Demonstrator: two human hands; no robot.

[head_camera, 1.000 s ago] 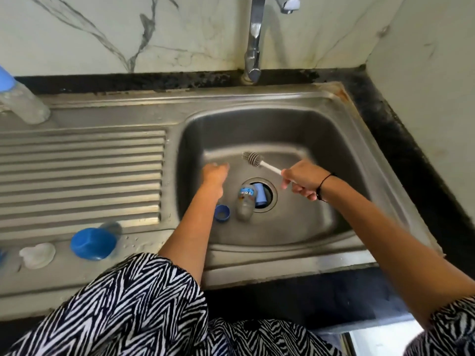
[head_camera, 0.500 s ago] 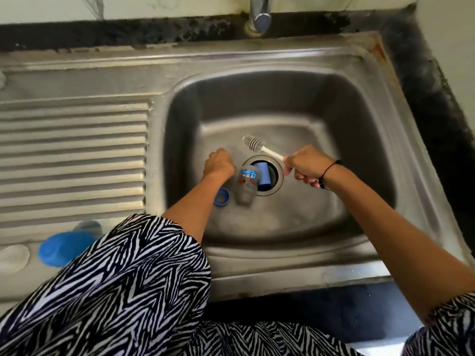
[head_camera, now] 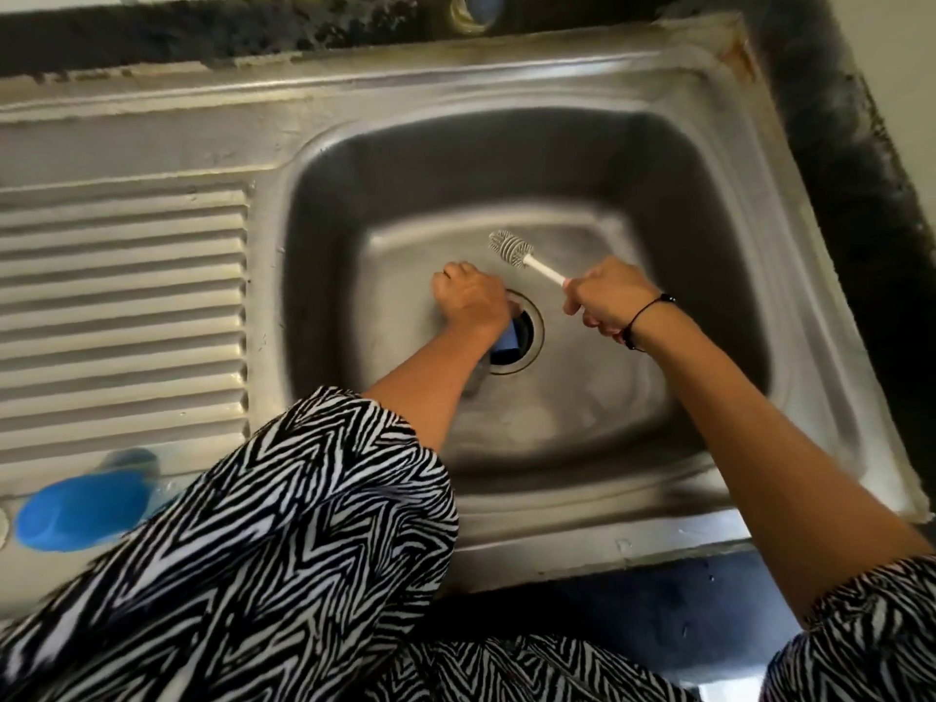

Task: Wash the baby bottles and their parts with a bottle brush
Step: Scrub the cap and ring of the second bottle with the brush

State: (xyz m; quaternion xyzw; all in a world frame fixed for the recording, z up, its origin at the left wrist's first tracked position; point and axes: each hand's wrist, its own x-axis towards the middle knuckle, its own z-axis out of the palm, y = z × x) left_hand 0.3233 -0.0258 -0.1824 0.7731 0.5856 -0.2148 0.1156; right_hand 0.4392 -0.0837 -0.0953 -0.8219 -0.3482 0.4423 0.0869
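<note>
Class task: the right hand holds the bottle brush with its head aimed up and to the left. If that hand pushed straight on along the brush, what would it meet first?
Probably the bare sink floor, then its back wall; depth is uncertain.

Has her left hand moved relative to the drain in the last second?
Yes. The left hand moved right, from beside the drain to its left rim, now covering the bottle.

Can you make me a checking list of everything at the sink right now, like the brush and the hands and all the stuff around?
Surface: steel sink, ridged draining board beside it.
Job's things: bottle brush held over the basin; blue part at the drain.
Clutter: blue cap on the sink's front ledge.
Hands: right hand grips the brush handle; left hand curled at the drain, grasp hidden.
Cables: nothing seen.
Surroundings: tap base, dark stained counter edge.
</note>
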